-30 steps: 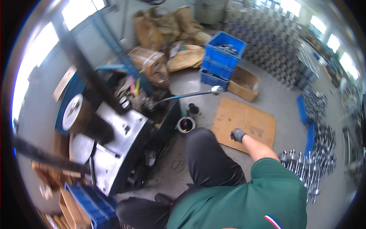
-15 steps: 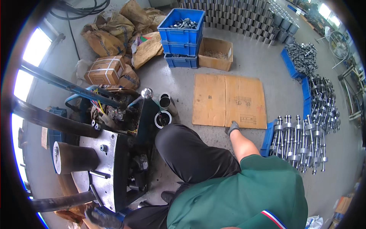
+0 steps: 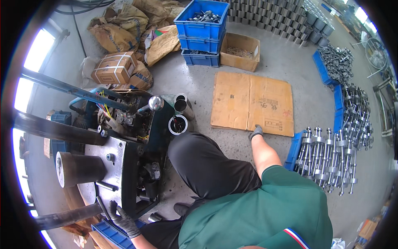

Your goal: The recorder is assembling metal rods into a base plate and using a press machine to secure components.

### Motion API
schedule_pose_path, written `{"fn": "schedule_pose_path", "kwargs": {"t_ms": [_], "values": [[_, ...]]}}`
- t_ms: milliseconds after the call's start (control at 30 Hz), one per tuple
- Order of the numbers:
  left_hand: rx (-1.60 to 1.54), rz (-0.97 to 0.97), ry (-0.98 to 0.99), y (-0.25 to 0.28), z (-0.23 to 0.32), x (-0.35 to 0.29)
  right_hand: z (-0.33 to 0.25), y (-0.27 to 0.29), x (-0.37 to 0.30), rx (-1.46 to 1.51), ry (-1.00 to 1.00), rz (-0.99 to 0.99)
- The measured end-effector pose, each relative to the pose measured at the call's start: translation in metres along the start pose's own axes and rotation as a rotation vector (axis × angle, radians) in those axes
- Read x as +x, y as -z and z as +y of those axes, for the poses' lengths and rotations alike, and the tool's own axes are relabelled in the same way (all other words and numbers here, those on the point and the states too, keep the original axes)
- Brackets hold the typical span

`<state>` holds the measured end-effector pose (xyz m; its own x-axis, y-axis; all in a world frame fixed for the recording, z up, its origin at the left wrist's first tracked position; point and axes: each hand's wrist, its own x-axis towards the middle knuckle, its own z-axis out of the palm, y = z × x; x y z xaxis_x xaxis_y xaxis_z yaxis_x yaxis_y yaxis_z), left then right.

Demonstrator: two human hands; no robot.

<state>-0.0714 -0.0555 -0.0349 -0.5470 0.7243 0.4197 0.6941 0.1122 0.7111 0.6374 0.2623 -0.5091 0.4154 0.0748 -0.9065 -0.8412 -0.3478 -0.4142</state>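
Observation:
My left hand (image 3: 123,221), in a dark glove, is beside the machine's metal plate (image 3: 115,166). Its fingers are spread, close to a thin dark rod (image 3: 103,208) at the plate's near edge; whether they touch is unclear. Below that hand is a blue crate (image 3: 108,233). On the plate are a short rod (image 3: 107,186), a nut-like fitting (image 3: 110,157) and a big dark cylinder (image 3: 81,169) on its side. Stretched forward, my gloved right hand (image 3: 256,133) is at the near edge of a folded cardboard sheet (image 3: 232,99), digits apart, nothing visible in it.
Stacked blue crates (image 3: 201,27) of metal parts and an open carton (image 3: 240,52) stand ahead. Assembled metal rods (image 3: 327,157) fill the right side near blue bins. Thick dark bars (image 3: 62,130) cross the left. Two round containers (image 3: 178,124) stand beside the machine.
My left hand has risen from beside my leg at the lower left to the plate's near edge, uncovering the blue crate. My right hand stays by the cardboard's near edge; the view has shifted slightly.

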Motion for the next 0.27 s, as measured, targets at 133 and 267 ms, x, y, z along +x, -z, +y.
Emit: {"fn": "schedule_pose_path", "kwargs": {"t_ms": [133,267], "values": [[0.016,-0.006,-0.005,-0.001,-0.007,0.001,-0.012,-0.008,-0.009,0.082,0.075,-0.046],[0.114,-0.026,-0.035,0.006,-0.015,-0.003,-0.001,0.000,-0.034,0.452,0.096,-0.458]]}}
